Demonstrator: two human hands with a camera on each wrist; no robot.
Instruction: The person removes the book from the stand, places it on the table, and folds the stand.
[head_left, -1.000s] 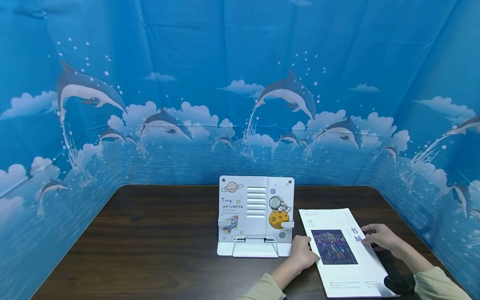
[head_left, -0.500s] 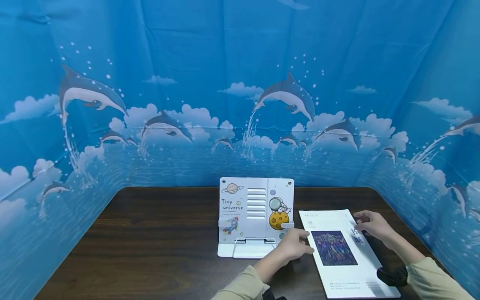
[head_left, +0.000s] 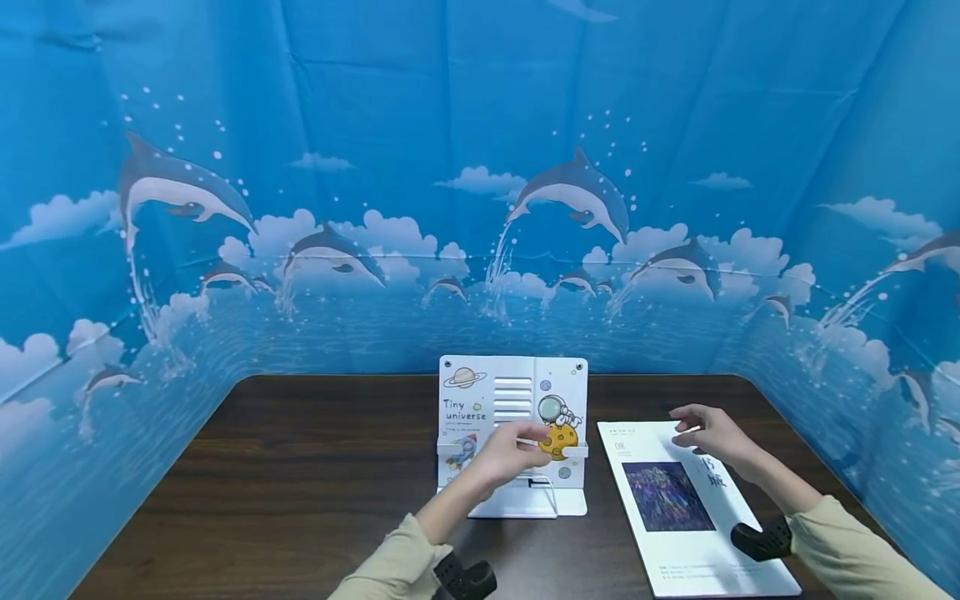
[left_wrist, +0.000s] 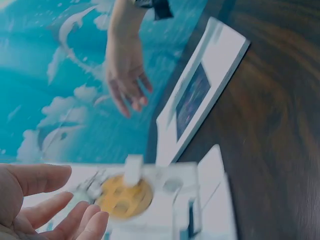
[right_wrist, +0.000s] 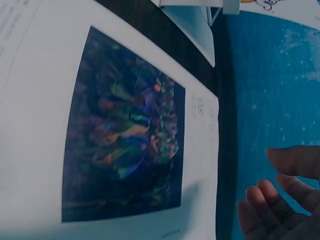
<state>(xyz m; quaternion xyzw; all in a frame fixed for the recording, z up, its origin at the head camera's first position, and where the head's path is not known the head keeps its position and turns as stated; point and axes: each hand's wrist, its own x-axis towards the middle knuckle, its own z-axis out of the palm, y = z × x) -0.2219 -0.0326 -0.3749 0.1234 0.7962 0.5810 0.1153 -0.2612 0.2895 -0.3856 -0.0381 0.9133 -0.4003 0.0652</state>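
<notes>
A white book stand (head_left: 480,392) with a printed planet, rocket and astronaut stands upright on the table. In front of it, in the head view, my left hand (head_left: 504,457) hangs with loosely bent fingers and nothing in them; the left wrist view shows the thumb (left_wrist: 47,177) apart from the fingers. A white magazine (head_left: 675,550) with a dark picture on its cover lies flat to the right of the stand. Over its upper right part hovers my right hand (head_left: 716,433), holding nothing. In the right wrist view, the right fingers (right_wrist: 270,200) are spread apart from the magazine.
The dark wooden table (head_left: 300,483) extends left of the stand. A blue dolphin-print curtain (head_left: 375,167) encloses its back and sides. Clear plastic or wire supports (head_left: 553,500) jut from the stand's foot.
My left hand has left the magazine's left edge and moved left in front of the stand. My right hand has come off the magazine's right edge and shifted up and left above it.
</notes>
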